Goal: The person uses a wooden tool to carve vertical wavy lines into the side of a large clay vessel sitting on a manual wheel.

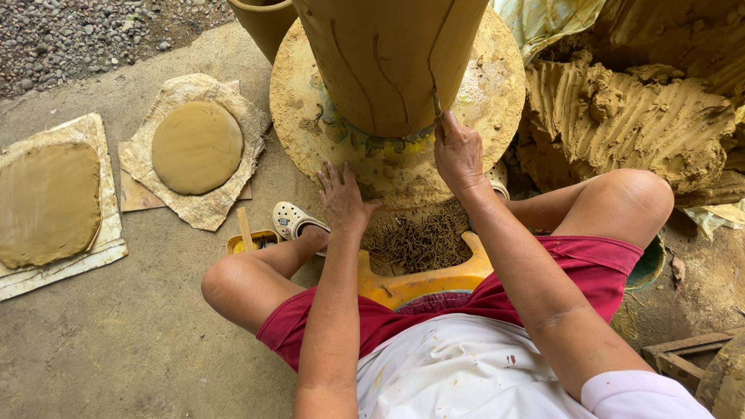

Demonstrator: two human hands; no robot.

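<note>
We see a tall clay pot standing mid-wheel on the round turntable, already scored with several long curving grooves; the bare stretches between them look uncarved. Our right hand pinches a thin carving tool against the pot's lower wall. Our left hand lies flat and empty on the turntable's near edge, above a pile of clay shavings.

Round clay slab on sacking, squarish slab on board, clay heap (ridged), gravel — far left corner.
</note>
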